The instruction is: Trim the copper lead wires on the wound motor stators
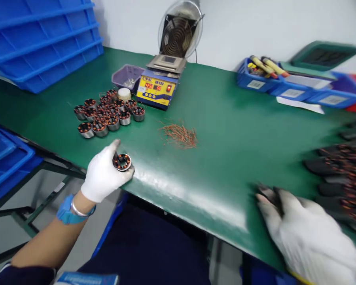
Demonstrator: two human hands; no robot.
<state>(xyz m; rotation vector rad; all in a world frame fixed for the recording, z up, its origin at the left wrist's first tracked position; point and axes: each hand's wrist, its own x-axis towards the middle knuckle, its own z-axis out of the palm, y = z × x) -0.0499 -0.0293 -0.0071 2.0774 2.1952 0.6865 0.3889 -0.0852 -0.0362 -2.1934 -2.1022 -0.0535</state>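
Head view: left hand (102,178), white-gloved, forearm angled up from lower left, fingers clamped around a wound stator (122,162) at the green mat's (225,150) near edge, below the stator cluster (108,113). Right hand (299,233), blurred, lies palm-down on the mat's right side; whether it grips anything I cannot tell.

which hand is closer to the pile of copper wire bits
Left. The left hand sits just below-left of the copper wire bits, holding a stator; the right hand is far right.

A green-topped workbench (225,130) stands against a plain white wall (255,27), grey floor (41,198) below.
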